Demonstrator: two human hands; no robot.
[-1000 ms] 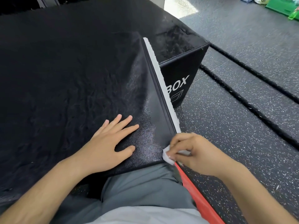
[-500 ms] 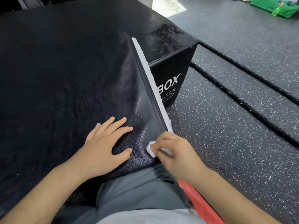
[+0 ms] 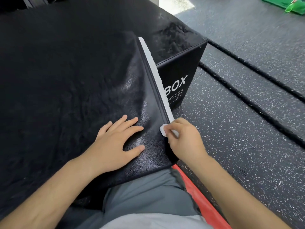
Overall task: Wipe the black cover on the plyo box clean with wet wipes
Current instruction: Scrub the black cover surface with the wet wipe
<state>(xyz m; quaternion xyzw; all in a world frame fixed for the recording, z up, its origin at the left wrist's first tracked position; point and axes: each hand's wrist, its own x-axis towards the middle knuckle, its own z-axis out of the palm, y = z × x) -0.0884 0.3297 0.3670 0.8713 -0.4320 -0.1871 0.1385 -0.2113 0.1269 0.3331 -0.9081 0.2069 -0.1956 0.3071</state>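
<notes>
A black cover (image 3: 74, 80) is seen spread under the left hand (image 3: 115, 142) and reaching well beyond it; its surface is wrinkled and matt farther out and smooth and shiny around the fingers. Along the cover's raised edge, a white strip (image 3: 153, 75) is shown running away from the right hand (image 3: 184, 139). Beyond the strip, a corner of the plyo box (image 3: 181, 76) is exposed, and the white letters "BOX" are printed on its side. To the outside of the right hand, a dark speckled floor (image 3: 231, 146) is laid, and two thick black ropes (image 3: 247, 100) are stretched across it. Far beyond the right hand, a green object (image 3: 293, 5) is placed on the floor; what it is cannot be told. Below the right wrist, a red strip (image 3: 203, 204) is visible beside grey trousers (image 3: 145, 195). The left hand is laid flat on the cover, with the fingers straight and spread and the thumb held apart; nothing is gripped. The right hand is curled, and a folded white wet wipe (image 3: 163, 130) is pinched in its fingertips and pressed against the cover's edge at the near end of the white strip. The two hands are placed near each other but apart.
</notes>
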